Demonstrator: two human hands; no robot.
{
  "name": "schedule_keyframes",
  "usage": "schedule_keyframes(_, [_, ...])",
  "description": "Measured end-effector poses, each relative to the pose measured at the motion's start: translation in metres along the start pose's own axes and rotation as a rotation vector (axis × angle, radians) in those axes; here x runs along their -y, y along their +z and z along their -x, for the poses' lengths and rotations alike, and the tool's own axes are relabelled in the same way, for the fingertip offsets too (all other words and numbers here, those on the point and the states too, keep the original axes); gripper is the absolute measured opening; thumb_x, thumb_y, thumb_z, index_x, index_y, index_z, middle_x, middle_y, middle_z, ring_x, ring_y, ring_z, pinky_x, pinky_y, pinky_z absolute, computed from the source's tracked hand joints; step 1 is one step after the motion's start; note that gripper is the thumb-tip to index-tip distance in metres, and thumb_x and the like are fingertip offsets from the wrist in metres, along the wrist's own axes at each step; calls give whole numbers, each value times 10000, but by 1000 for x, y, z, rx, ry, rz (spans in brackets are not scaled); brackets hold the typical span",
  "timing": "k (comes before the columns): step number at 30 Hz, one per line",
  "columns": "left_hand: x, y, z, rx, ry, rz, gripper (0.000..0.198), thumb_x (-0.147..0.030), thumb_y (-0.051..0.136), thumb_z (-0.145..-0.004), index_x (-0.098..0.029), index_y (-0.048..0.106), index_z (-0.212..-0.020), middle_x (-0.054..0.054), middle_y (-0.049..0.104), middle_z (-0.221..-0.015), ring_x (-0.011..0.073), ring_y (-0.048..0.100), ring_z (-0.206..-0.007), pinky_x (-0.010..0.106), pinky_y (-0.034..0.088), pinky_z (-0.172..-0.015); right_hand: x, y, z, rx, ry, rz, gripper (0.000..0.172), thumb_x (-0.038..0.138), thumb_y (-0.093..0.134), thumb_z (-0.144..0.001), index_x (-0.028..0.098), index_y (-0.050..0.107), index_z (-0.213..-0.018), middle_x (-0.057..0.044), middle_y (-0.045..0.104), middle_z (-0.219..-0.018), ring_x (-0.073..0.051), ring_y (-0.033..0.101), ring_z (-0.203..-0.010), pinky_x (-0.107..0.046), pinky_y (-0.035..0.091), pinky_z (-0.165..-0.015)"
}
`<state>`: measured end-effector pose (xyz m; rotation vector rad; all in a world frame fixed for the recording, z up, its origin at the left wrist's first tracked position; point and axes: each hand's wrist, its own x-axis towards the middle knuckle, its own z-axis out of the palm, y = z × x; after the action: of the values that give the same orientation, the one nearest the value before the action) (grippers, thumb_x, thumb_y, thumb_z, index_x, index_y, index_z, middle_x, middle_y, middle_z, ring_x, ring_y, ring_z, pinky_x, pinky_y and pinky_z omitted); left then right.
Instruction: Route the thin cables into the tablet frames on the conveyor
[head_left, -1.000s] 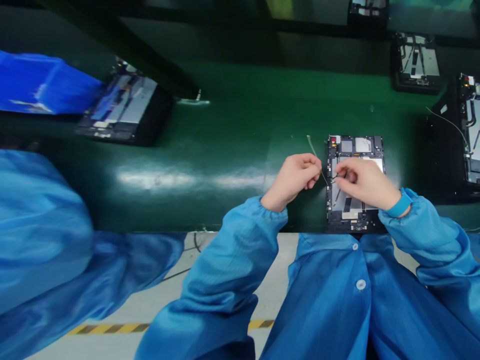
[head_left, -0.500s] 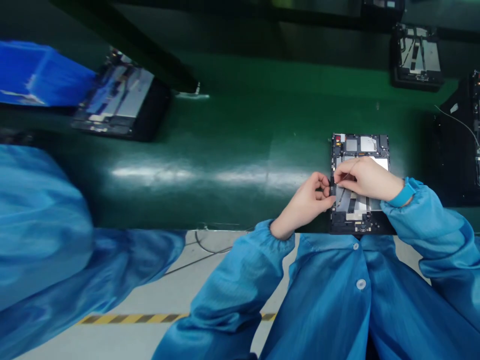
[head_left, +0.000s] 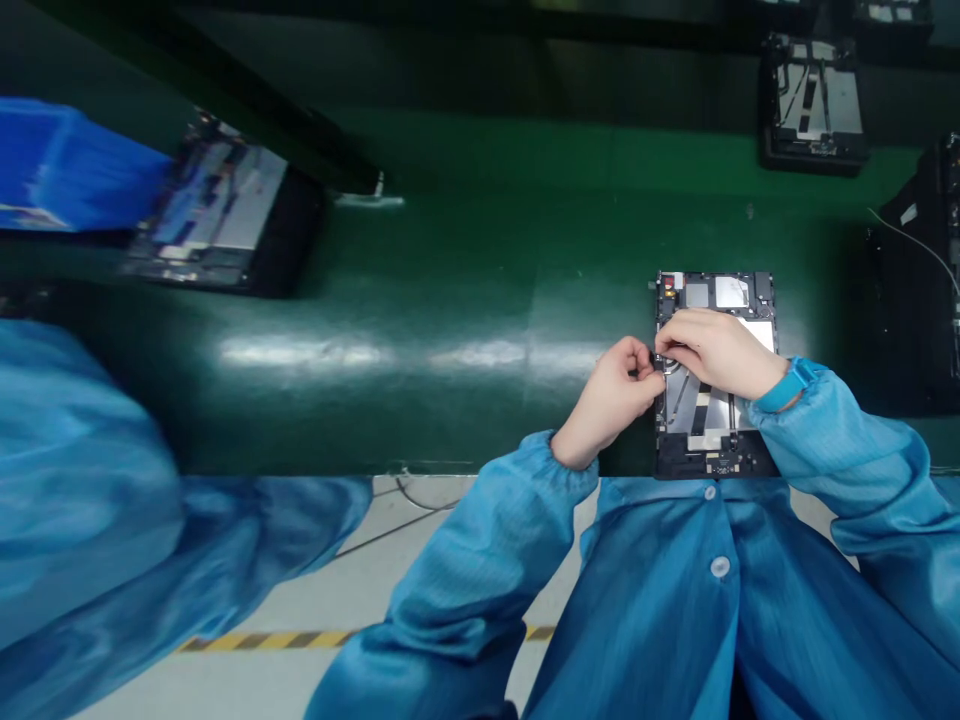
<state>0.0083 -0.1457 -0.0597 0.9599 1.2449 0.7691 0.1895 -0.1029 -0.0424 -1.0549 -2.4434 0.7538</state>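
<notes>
An opened tablet (head_left: 679, 458), its battery plates, ribbon cables and small boards exposed, lies at the bench's front edge before me. My left hand (head_left: 609, 392) is at its left edge, fingers curled and thumb drawn in against the rim. Over the tablet's upper left part, my right hand (head_left: 721, 352) has thumb and forefinger pinched together at the same edge. A thin, looped cable shows just under those fingertips. Whatever either hand pinches is too small or hidden to make out. A blue band circles my right wrist.
Stacks of similar opened tablets stand at the back right (head_left: 817, 110), far right (head_left: 919, 290) and left (head_left: 217, 215). A blue bin (head_left: 75, 165) and a dark post (head_left: 300, 135) are at the left. A co-worker's blue sleeve (head_left: 75, 470) reaches in there.
My right fingertips have moved slightly left and up to the tablet's edge, and my left fingers have come closer to them. The whole view has shifted a little.
</notes>
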Motion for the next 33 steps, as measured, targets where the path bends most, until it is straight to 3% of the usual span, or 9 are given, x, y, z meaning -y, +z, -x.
schedule_keyframes(10, [-1, -7, -4, 100, 31, 45, 361, -250, 666, -680, -253, 348, -849, -147, 463, -617, 33, 391, -401, 193, 304, -435, 1, 2, -2, -16, 16, -29, 177, 81, 559, -975, 203, 687, -969, -50, 699, -963, -194, 632, -922, -307, 463, -818])
schedule_keyframes(21, [-8, -8, -20, 27, 86, -159, 298, -108, 618, -621, -224, 389, -772, -125, 413, -599, 38, 366, -487, 184, 288, -502, -17, 2, -16, -135, 39, -35, 159, 58, 624, -904, 205, 683, -902, -52, 710, -923, -219, 587, -902, -343, 457, -843])
schedule_keyframes(33, [-17, -9, -28, 59, 15, -193, 296, -65, 568, -742, -254, 353, -816, -136, 452, -496, 61, 436, -351, 171, 258, -364, -21, 7, -19, -160, 84, -104, 174, 43, 626, -892, 207, 682, -909, -37, 708, -936, -202, 591, -903, -326, 441, -843])
